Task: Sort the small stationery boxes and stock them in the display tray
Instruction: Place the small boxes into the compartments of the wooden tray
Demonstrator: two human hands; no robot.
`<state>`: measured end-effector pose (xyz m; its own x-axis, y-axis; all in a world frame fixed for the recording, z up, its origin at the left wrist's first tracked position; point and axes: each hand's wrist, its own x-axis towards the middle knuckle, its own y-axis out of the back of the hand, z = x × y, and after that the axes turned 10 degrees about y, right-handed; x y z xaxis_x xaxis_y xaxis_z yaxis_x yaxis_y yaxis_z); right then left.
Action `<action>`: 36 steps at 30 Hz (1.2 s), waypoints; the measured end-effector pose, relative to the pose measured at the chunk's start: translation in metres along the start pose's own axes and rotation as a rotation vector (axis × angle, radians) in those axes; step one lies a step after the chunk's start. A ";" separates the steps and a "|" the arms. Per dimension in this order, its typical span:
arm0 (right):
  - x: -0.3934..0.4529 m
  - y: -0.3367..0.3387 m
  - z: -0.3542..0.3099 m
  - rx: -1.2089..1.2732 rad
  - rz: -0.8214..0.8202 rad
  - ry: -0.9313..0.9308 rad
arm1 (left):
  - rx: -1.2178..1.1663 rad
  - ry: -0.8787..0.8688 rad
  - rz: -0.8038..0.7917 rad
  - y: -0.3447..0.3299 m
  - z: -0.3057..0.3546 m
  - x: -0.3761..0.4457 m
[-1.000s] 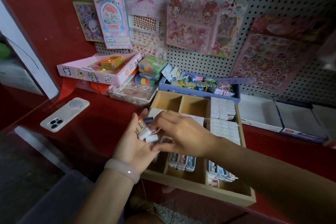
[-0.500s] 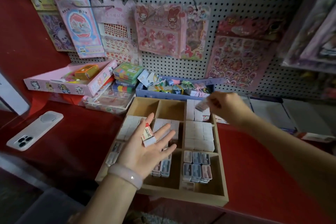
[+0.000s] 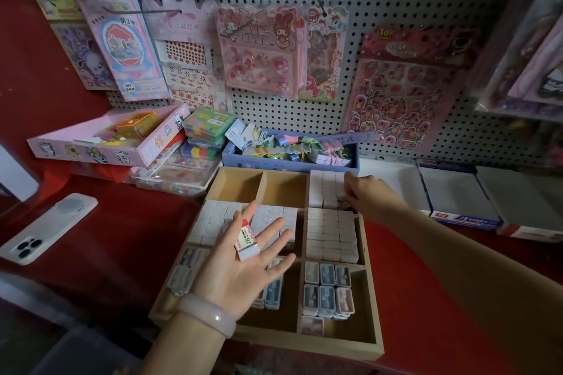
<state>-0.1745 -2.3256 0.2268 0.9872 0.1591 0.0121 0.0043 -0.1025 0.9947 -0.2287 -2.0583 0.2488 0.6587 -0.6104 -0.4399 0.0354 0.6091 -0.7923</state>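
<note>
We judged the stocking well along; most compartments of the display tray [image 3: 373,289] were filled, two back ones bare; our left hand [image 3: 240,268] lay flat, one small box [image 3: 247,242] resting on it; our right hand [image 3: 370,199] pinched something at the back-right compartment.

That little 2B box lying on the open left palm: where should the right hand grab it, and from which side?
Pinch the box across its two long narrow sides, coming from above. It lies flat and loose on the left hand, label up, fingers spread beneath, so its edges look free.

Eraser box [image 3: 247,240] on left hand [image 3: 240,265]
</note>
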 end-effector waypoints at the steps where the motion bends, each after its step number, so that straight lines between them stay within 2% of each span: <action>1: 0.000 -0.001 -0.001 -0.020 0.004 -0.002 | 0.001 0.000 0.003 -0.001 -0.001 0.000; 10: -0.009 0.013 -0.010 0.038 -0.029 -0.061 | -0.018 0.001 0.072 -0.004 -0.007 -0.005; 12: -0.013 0.024 -0.017 0.007 0.052 -0.025 | -0.030 -0.006 0.093 -0.005 -0.006 -0.007; 14: -0.019 0.036 -0.033 0.085 0.199 0.104 | -0.031 -0.010 0.107 -0.009 -0.006 -0.009; 16: -0.028 0.048 -0.059 0.251 0.305 0.331 | -0.021 -0.006 0.117 -0.014 -0.008 -0.011; 20: -0.052 0.059 -0.110 0.384 0.305 0.659 | -0.004 -0.022 0.126 -0.018 -0.011 -0.018; 23: -0.060 0.051 -0.128 0.254 0.304 0.772 | 0.019 -0.048 0.111 -0.019 -0.013 -0.026; 27: -0.060 0.036 -0.146 0.043 0.441 0.887 | 0.027 -0.027 0.132 -0.020 -0.015 -0.036; 30: -0.055 0.040 -0.153 0.099 0.463 0.869 | 0.040 -0.017 0.165 -0.016 -0.012 -0.043; 32: -0.049 0.050 -0.151 0.207 0.494 0.772 | 0.035 -0.023 0.194 -0.008 -0.004 -0.048; 34: -0.043 0.059 -0.139 0.378 0.495 0.528 | 0.004 -0.040 0.208 0.002 0.007 -0.055; 36: -0.040 0.060 -0.123 0.418 0.378 0.276 | -0.017 -0.075 0.226 0.017 0.017 -0.064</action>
<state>-0.2339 -2.2171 0.2984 0.8552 0.2785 0.4371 -0.2203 -0.5679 0.7931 -0.2577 -2.0001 0.2710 0.7026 -0.4194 -0.5749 -0.1318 0.7172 -0.6843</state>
